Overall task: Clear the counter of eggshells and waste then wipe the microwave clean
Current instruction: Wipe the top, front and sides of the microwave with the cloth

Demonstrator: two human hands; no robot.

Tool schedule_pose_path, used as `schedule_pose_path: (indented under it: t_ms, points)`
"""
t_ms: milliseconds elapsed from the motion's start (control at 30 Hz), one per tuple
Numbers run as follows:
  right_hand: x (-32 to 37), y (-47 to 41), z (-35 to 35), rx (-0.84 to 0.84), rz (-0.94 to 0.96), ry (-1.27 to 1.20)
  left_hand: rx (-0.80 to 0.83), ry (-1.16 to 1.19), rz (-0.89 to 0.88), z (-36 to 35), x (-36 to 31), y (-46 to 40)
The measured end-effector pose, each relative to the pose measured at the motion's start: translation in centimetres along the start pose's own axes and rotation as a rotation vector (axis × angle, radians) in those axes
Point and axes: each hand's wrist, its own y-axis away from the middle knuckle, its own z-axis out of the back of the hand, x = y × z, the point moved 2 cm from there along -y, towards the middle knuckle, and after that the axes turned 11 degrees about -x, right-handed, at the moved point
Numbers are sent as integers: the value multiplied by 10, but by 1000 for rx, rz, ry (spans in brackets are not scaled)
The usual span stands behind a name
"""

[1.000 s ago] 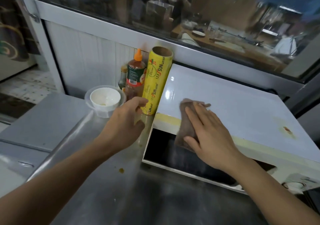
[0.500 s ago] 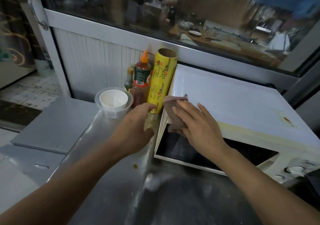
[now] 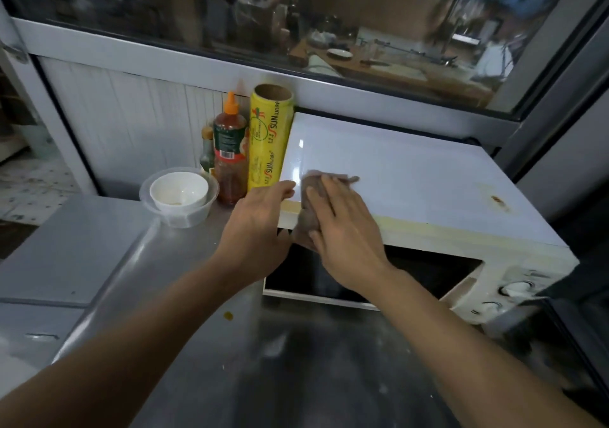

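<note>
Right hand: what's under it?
Under the right hand lies a brown cloth, pressed flat on the microwave at its top front-left edge. The surface beneath the cloth is covered.

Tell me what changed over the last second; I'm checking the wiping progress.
The right hand slid the brown cloth left to the microwave's front-left corner, then back up onto the top. The left hand stayed at that corner. Bowl, sauce bottle and wrap roll stayed put.
</note>
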Motion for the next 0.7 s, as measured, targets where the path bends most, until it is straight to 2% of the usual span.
schedule_pose_path:
  t_ms: [133, 200, 267, 433, 700]
  points:
    - [-27, 12, 6, -33, 72, 38, -55, -159, 17, -9, -13, 0]
    - [-58, 30, 14, -22, 55, 51, -64, -246, 55, -16, -26, -2]
    - [-89, 49, 23, -15, 18, 65, -52, -296, 20, -28, -44, -3]
    - [-149, 84, 40, -1, -46, 54, 16, -283, -76, -73, -98, -12]
    - [-238, 136, 60, -34, -146, 76, 85, -220, -136, -140, -162, -20]
